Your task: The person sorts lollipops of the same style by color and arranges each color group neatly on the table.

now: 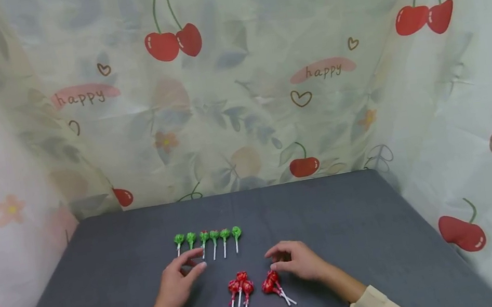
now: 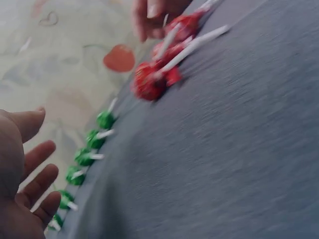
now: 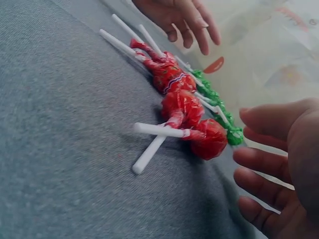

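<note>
Near, three red lollipops [image 1: 247, 287] lay bunched left of a red pair [image 1: 268, 286] with crossed sticks [image 3: 149, 153]. I had the right hand [image 1: 300, 260] just beside the pair, the left hand [image 1: 175, 285] left of the bunch, both relaxed, holding nothing; pinching one stick at a time seemed safest. Six green lollipops [image 1: 214, 235] lined up beyond.

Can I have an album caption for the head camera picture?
Left hand and right hand near five red lollipops and a row of six green lollipops.
</note>
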The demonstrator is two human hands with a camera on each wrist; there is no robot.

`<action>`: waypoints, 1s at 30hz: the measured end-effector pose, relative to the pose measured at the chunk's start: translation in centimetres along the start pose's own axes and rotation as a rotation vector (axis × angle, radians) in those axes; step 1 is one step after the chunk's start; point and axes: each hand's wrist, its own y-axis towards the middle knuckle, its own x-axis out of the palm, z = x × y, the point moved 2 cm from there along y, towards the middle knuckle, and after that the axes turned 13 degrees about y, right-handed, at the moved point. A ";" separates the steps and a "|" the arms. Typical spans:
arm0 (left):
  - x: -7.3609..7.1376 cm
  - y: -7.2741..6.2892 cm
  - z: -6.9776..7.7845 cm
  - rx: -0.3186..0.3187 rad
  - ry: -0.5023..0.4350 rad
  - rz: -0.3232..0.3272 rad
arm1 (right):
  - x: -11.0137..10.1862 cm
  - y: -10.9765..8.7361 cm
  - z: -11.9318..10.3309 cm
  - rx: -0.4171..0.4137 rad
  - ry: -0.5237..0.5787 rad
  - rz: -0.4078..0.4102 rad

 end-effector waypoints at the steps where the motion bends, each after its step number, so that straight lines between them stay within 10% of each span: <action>1: 0.3 -0.2 0.2 -0.006 -0.010 -0.029 | 0.0 -0.2 -0.4 0.000 0.002 -0.014; 13: 2.6 -2.1 1.6 -0.017 -0.019 -0.187 | -0.1 -0.8 0.4 0.032 -0.009 -0.147; 30: 4.1 -3.2 2.1 0.101 0.153 -0.170 | 0.6 -1.2 0.8 -0.038 -0.089 -0.123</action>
